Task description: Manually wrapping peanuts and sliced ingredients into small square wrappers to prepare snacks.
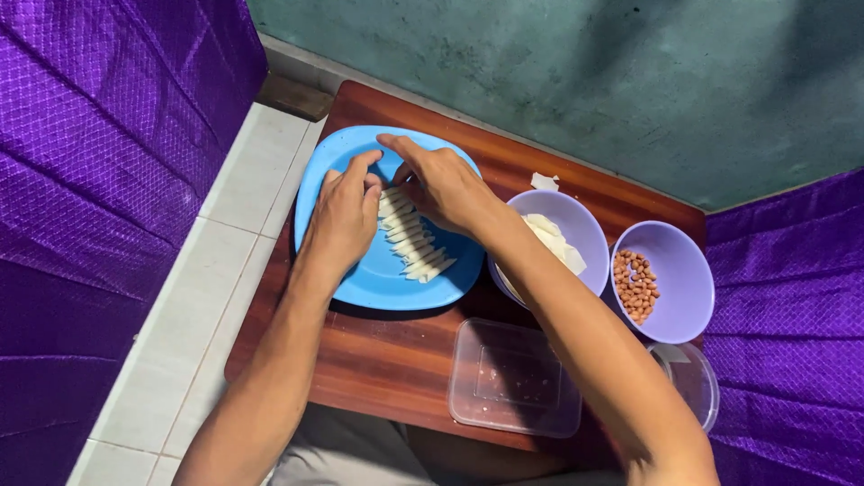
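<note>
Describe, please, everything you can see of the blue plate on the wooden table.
The blue plate is round, shallow and smooth, and looks like plastic. It lies flat at the left part of the small wooden table, beside a lilac bowl. A row of thin pale rolled sticks lies across its middle. The left hand and the right hand rest over it, with their fingers at the upper end of the row.

Plate (360, 283) sits on the desk (378, 360), a row of rolled sticks (412, 238) on it. Right of plate: bowl of wrapper sheets (576, 225), then bowl of peanuts (684, 270) further right. Nearer the person than the plate, to its right: lidded box (513, 378). Both hands over the plate's sticks.
</note>
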